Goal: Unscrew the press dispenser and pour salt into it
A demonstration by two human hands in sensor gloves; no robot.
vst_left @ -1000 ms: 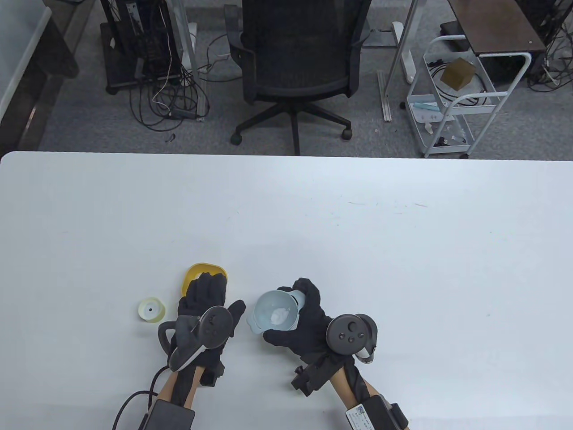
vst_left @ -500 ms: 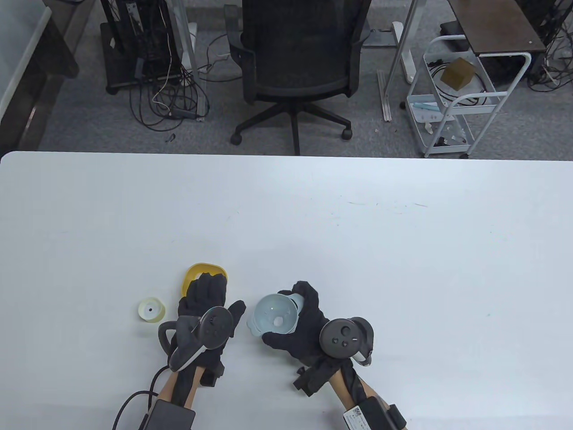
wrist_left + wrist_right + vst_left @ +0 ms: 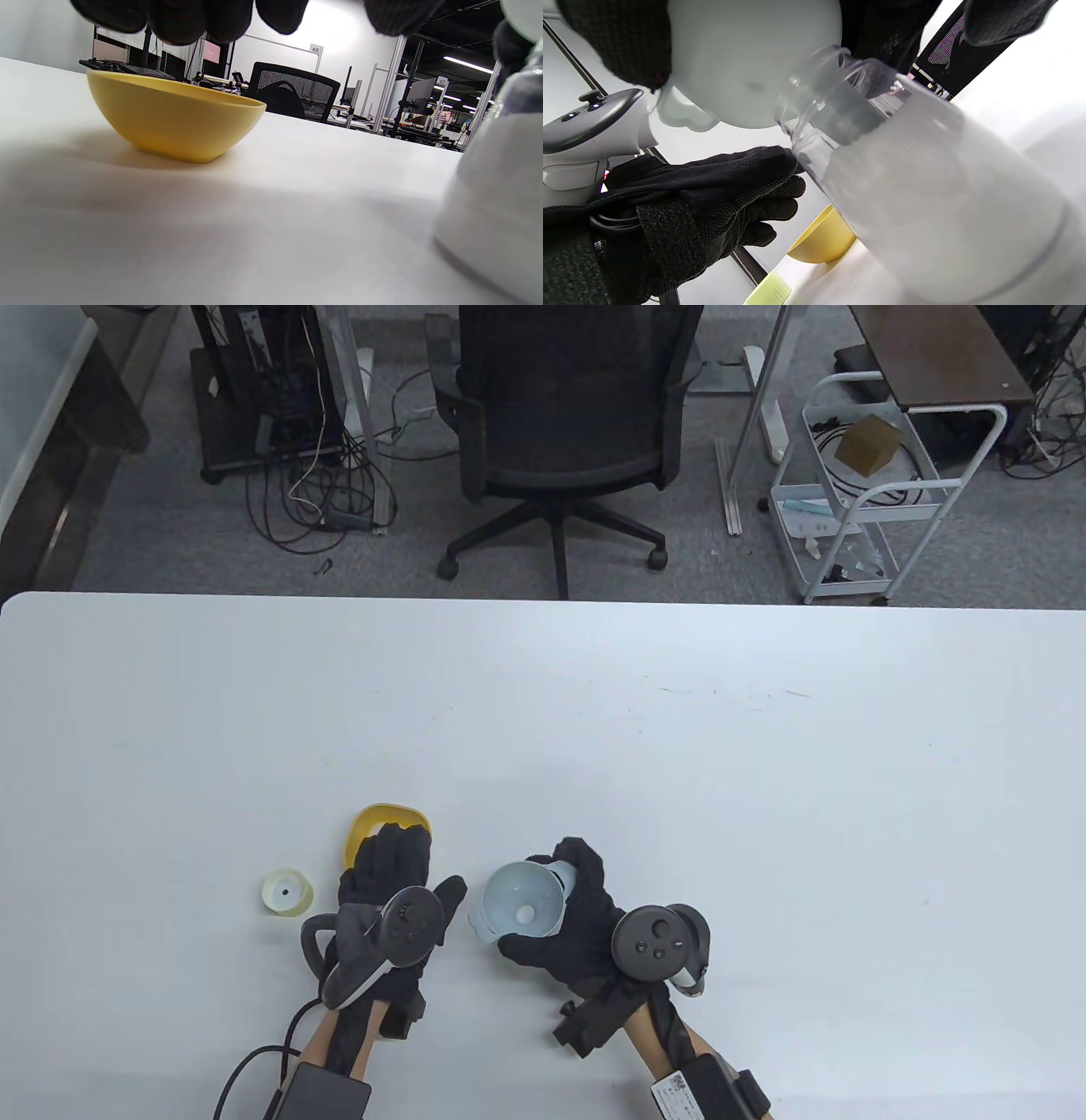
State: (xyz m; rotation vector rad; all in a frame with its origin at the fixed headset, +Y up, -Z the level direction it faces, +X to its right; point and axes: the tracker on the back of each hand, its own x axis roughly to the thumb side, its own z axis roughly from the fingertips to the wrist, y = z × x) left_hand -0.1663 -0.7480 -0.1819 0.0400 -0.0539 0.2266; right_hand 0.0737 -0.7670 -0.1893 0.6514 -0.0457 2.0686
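Note:
My right hand (image 3: 570, 903) grips a pale blue funnel (image 3: 519, 899) and holds it on the mouth of the clear dispenser jar (image 3: 946, 212). The jar is filled with white salt and stands on the table. Only a small white spot of salt shows at the funnel's middle. My left hand (image 3: 397, 861) lies stretched out beside the jar. Its fingers reach over the yellow bowl (image 3: 373, 820) and its thumb is at the jar's neck. The dispenser's pale yellow top (image 3: 288, 892) lies on the table left of my left hand. In the table view the funnel hides the jar.
The white table (image 3: 679, 746) stretches wide behind and to the right of the hands. A black office chair (image 3: 560, 415) stands beyond its far edge. In the left wrist view the yellow bowl (image 3: 169, 114) sits just ahead and the jar's base (image 3: 496, 203) is at the right.
The heap of salt in the funnel has shrunk to a small spot. My right hand shifted slightly left. My left hand has not moved.

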